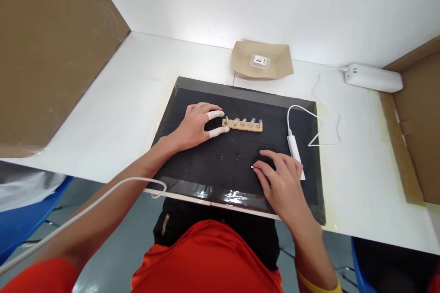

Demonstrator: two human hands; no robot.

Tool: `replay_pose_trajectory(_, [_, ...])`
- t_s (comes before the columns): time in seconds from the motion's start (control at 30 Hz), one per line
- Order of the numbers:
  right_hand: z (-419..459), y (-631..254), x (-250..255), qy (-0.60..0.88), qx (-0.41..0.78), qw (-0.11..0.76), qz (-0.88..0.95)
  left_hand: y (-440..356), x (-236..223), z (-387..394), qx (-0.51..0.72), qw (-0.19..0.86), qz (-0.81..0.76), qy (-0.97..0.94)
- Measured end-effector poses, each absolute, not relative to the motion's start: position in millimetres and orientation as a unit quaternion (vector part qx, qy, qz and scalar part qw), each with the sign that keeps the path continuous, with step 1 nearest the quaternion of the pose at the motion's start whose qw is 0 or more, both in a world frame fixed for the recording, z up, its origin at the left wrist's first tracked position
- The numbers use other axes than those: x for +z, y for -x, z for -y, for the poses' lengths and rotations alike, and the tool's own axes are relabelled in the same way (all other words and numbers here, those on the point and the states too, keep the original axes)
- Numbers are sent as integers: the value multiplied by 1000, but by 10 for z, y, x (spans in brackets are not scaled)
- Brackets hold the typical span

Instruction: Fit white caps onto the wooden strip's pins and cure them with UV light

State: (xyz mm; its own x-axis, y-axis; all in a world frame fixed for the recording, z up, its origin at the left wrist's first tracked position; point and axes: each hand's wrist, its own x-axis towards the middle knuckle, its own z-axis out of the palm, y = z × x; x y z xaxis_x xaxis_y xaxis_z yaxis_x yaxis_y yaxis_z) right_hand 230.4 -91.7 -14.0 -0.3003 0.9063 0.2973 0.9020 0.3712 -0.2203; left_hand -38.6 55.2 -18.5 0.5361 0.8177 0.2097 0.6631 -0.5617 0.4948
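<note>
A short light-wood strip (243,125) lies on the black mat, with a row of several small clear and metallic pieces standing along its top. My left hand (197,124) grips the strip's left end between thumb and index finger, both in white finger covers. Lower and to the right, my right hand (282,181) pinches a tiny white piece (252,166) between thumb and index finger, apart from the strip. What kind of piece it is cannot be made out. Partly behind the right hand lies a slim white stick-shaped device (294,152) with a cable.
Under the work is a black mat (206,169) taped to the white table (113,87). At the back, a brown paper tray (239,57) holds a clear labelled box (260,61). A white power strip (374,78) sits back right. Cardboard panels flank both sides; a white cable (103,197) crosses my left forearm.
</note>
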Motion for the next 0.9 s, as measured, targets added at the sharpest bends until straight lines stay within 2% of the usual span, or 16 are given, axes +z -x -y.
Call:
replay_pose_trajectory(0.17, [900, -2295, -124, 520, -8, 196, 831, 312, -227, -604, 201, 192, -446, -851])
replay_pose_trajectory(0.67, [864, -2206, -75, 493, -35, 109, 863, 224, -288, -623, 252, 193, -466, -826])
replay_pose_trajectory(0.9, [841, -2183, -128, 497, -25, 70, 865, 200, -205, -578, 242, 114, -436, -859])
